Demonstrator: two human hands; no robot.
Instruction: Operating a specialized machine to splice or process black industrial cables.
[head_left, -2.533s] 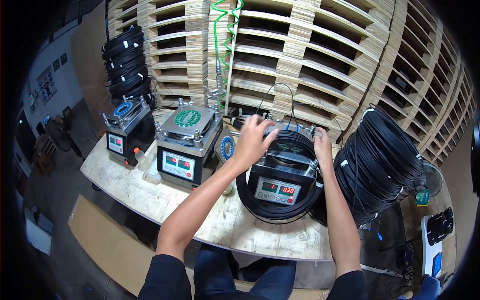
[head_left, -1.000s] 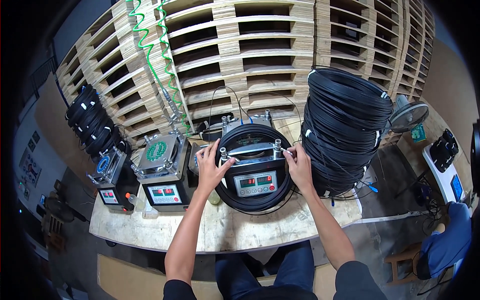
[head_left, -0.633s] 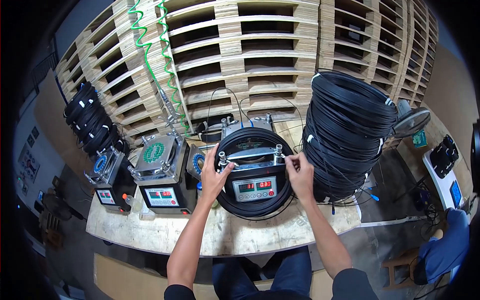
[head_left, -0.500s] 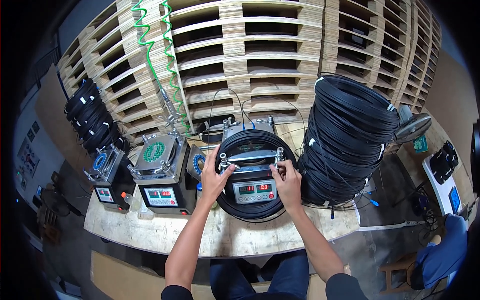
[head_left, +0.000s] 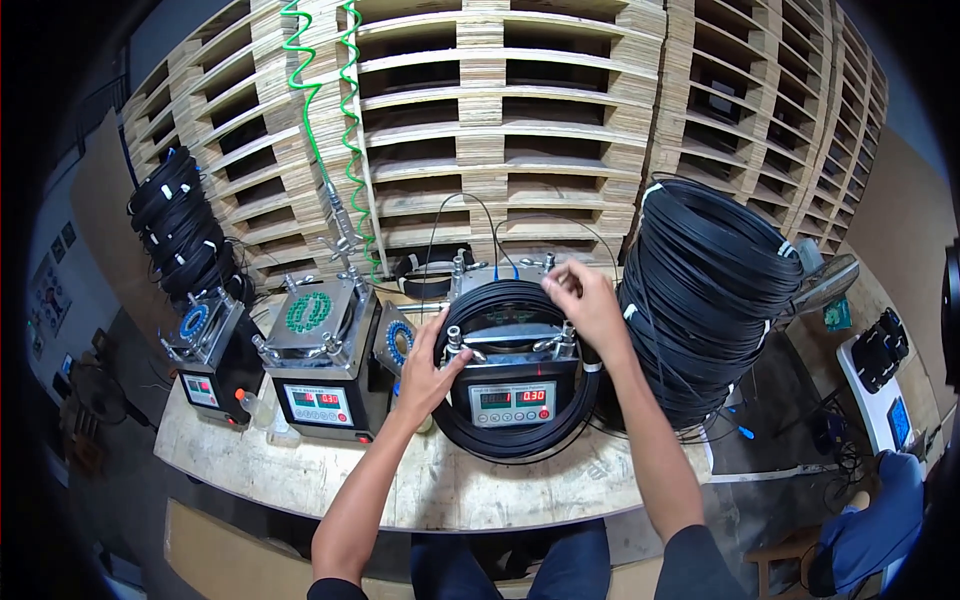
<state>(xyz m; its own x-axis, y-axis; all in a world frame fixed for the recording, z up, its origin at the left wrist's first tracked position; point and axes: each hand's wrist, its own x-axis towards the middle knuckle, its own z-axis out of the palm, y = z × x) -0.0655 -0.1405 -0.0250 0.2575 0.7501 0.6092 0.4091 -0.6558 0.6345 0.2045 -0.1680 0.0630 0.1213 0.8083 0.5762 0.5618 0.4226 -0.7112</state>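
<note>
Black machine (head_left: 512, 403) stands, in my head view, between both hands, ringed by the cable coil (head_left: 510, 443). I see the left hand's (head_left: 425, 377) thumb spread from its fingers near the left front clamp (head_left: 455, 338). The right hand's (head_left: 592, 306) fingers curl by the coil's upper right; whether they pinch anything, I cannot tell.

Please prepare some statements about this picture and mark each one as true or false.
1. The black cable coil encircles a lit display. True.
2. The right hand appears lower than the left hand. False: it is higher, near the coil's upper right.
3. The left hand is at the coil's left side. True.
4. The ring on the leftmost machine is green. False: it is blue.
5. The green hose hangs left of the large cable stack. True.
6. The orange-capped bottle stands beside that stack. False: it stands between the leftmost and middle machines.
</note>
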